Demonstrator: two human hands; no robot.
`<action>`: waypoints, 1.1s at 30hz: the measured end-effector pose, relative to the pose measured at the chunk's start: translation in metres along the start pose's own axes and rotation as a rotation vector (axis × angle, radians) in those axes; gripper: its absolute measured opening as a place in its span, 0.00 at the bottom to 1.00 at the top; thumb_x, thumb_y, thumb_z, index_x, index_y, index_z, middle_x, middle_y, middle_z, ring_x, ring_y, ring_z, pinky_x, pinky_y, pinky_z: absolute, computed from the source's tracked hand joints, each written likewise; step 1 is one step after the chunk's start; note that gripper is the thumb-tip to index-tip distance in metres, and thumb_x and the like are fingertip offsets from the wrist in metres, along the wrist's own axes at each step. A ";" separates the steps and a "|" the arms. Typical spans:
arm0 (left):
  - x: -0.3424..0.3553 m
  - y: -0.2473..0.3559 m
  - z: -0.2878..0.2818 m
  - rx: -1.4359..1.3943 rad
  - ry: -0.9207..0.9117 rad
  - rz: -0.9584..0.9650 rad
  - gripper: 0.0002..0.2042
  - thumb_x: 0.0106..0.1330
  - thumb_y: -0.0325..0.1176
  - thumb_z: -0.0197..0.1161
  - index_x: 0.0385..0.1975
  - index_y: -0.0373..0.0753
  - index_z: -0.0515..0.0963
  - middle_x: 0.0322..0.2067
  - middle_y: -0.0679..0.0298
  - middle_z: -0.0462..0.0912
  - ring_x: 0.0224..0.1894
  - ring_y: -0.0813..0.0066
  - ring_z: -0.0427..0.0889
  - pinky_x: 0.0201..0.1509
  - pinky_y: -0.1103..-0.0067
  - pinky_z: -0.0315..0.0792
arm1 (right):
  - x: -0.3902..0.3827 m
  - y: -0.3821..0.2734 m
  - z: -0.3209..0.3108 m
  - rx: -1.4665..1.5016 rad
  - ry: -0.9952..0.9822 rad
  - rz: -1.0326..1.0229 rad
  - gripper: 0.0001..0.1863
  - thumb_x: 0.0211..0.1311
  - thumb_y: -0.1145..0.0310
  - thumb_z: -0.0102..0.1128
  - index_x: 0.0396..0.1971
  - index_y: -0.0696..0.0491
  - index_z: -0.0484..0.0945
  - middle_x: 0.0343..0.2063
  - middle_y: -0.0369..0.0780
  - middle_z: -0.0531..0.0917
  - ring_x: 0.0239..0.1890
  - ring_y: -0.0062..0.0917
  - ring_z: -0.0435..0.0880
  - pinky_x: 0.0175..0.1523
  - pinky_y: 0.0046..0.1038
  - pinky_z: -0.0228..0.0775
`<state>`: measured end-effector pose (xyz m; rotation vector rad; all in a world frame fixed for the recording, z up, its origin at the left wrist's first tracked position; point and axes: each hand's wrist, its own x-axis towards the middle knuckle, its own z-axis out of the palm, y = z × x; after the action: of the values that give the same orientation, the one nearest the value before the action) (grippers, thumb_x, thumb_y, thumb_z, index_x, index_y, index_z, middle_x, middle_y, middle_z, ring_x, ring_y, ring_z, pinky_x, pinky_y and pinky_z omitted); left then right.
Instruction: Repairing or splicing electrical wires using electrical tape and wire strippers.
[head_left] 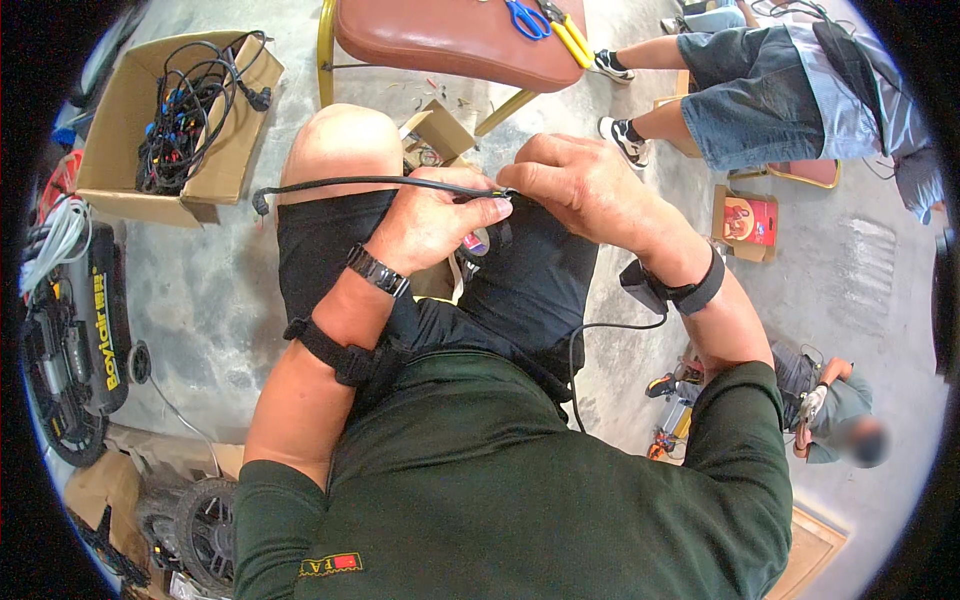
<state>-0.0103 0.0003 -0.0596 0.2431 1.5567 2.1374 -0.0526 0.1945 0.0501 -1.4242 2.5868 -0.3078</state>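
Note:
Over my lap, my left hand is closed on a black cable, thumb pressed near its stripped end. The cable's other end sticks out to the left past my knee and bends down in a small black tip. My right hand pinches at the stripped end, where a bit of yellow-green wire shows. The two hands' fingertips nearly meet there; exactly what the right fingertips grip is partly hidden. Below the left hand, a small round purple-and-white thing is partly covered.
A brown padded stool ahead carries blue-handled scissors and yellow-handled pliers. Left stands a cardboard box of tangled black cables. A small open carton sits beyond my knees. Two people are at the right.

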 end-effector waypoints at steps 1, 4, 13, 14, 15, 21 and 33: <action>0.000 0.001 0.000 -0.008 -0.010 -0.038 0.08 0.62 0.30 0.69 0.34 0.32 0.82 0.27 0.68 0.82 0.30 0.83 0.78 0.32 0.83 0.73 | 0.000 0.001 0.001 0.000 0.001 -0.001 0.15 0.51 0.77 0.64 0.41 0.51 0.79 0.33 0.38 0.79 0.33 0.36 0.80 0.36 0.31 0.74; -0.001 0.002 -0.001 -0.020 -0.020 -0.062 0.08 0.62 0.30 0.69 0.34 0.32 0.82 0.27 0.68 0.82 0.29 0.83 0.78 0.32 0.83 0.73 | -0.001 0.004 0.002 -0.114 0.011 -0.071 0.12 0.50 0.76 0.63 0.36 0.50 0.78 0.32 0.37 0.78 0.33 0.33 0.80 0.34 0.32 0.74; -0.001 0.001 -0.001 -0.037 -0.022 -0.074 0.08 0.62 0.30 0.68 0.36 0.32 0.82 0.28 0.67 0.83 0.29 0.83 0.80 0.32 0.83 0.75 | 0.000 -0.012 0.002 0.023 -0.083 0.194 0.07 0.52 0.67 0.60 0.30 0.52 0.77 0.23 0.42 0.78 0.29 0.39 0.81 0.36 0.38 0.74; -0.001 0.000 -0.001 -0.037 -0.022 -0.074 0.08 0.62 0.30 0.68 0.36 0.32 0.82 0.28 0.67 0.83 0.29 0.83 0.80 0.32 0.83 0.75 | 0.001 -0.013 0.001 0.157 -0.127 0.326 0.07 0.54 0.68 0.61 0.29 0.55 0.77 0.23 0.42 0.79 0.28 0.37 0.80 0.35 0.36 0.73; -0.001 -0.002 0.000 -0.064 -0.018 -0.065 0.08 0.62 0.30 0.68 0.35 0.31 0.82 0.27 0.66 0.83 0.28 0.82 0.79 0.31 0.82 0.76 | 0.002 -0.014 0.000 0.291 -0.170 0.458 0.07 0.55 0.70 0.61 0.28 0.58 0.78 0.23 0.42 0.80 0.26 0.35 0.80 0.34 0.34 0.71; 0.000 -0.004 -0.001 -0.018 0.015 0.001 0.08 0.62 0.30 0.68 0.35 0.32 0.82 0.27 0.65 0.83 0.28 0.82 0.80 0.31 0.82 0.76 | -0.002 -0.010 -0.005 0.608 -0.251 0.573 0.07 0.58 0.71 0.63 0.33 0.59 0.79 0.25 0.41 0.80 0.27 0.27 0.80 0.36 0.30 0.72; 0.000 -0.006 0.001 -0.036 0.029 0.008 0.08 0.61 0.30 0.69 0.33 0.31 0.82 0.24 0.67 0.81 0.24 0.83 0.78 0.26 0.81 0.76 | -0.008 -0.011 -0.002 -0.203 0.025 -0.035 0.10 0.46 0.69 0.61 0.31 0.51 0.76 0.24 0.36 0.73 0.28 0.32 0.78 0.31 0.33 0.74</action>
<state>-0.0086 0.0025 -0.0645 0.2072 1.5340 2.1825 -0.0403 0.1954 0.0555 -1.5405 2.6806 -0.0696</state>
